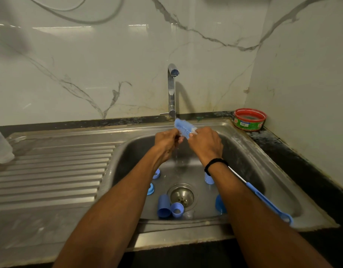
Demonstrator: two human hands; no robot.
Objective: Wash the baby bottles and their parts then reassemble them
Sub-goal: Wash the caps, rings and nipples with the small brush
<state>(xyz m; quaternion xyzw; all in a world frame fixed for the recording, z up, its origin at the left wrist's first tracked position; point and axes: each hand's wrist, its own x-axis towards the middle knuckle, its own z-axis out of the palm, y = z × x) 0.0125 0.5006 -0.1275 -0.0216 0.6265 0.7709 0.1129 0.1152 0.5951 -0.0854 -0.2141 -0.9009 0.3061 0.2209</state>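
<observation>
A bottle brush (pixel 184 129) is held beneath the tap (pixel 172 89) over a steel sink (pixel 250 149), where a thin stream of water is seen falling between the two hands. The step in hand is judged to be the rinsing or working of the bristle head before the parts are scrubbed.

For that to be done well, the head is best kept directly under the stream and turned so that every side is wetted. The long blue handle (pixel 267 202), which trails back under the right forearm toward the sink's front rim, should be kept from knocking the pieces below.

The right hand (pixel 205 144) is closed round the brush's stem just behind the bristles, knuckles up and wrist slightly raised. The left hand (pixel 166 141) is brought in from the other side with its fingers curled at the lower edge of the bristles. Whether the bristles or some small part is pinched there cannot be told. Both forearms are stretched forward and angled inward, so that the hands meet under the spout.

The bottle parts are found on the sink floor around the drain: a blue cap (pixel 163 206) on its side, touching a blue ring (pixel 177 209), with more blue pieces scattered near. A clear bottle (pixel 1 147) is seen on the drainboard (pixel 50 171), far left.
</observation>
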